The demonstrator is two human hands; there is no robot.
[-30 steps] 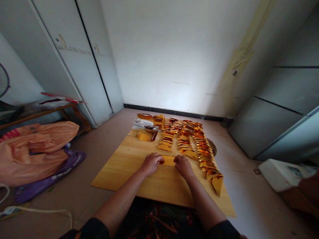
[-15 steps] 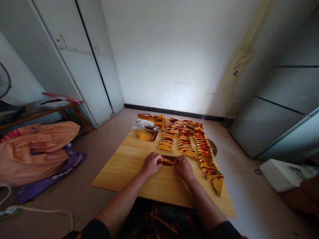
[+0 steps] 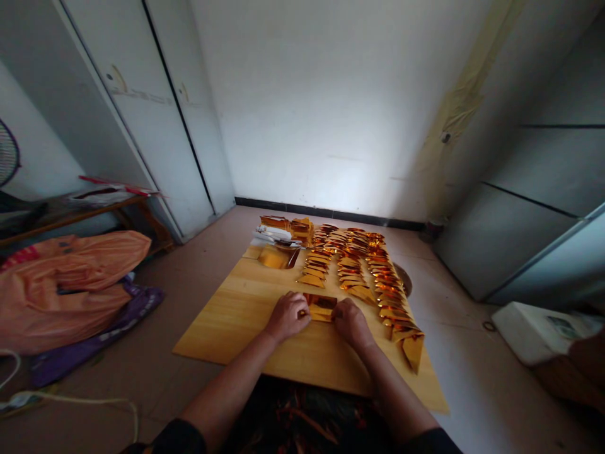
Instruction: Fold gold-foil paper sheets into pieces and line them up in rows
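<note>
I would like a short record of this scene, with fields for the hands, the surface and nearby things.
Left hand: pinches left end of the gold paper
Right hand: pinches its right end
Surface: wooden board on the floor
On board: rows of folded gold pieces, beyond the hands
Beside: orange bag, left of board

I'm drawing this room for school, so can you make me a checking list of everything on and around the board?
Surface: wooden board on the floor.
Job's things: gold sheet between the hands; rows of folded gold pieces; sheet stack.
Clutter: orange bag, purple bag, white box.
Grips: left hand and right hand hold the sheet's ends.
Cables: white cord on the floor, left.
Surroundings: white wall, cupboard doors.
</note>
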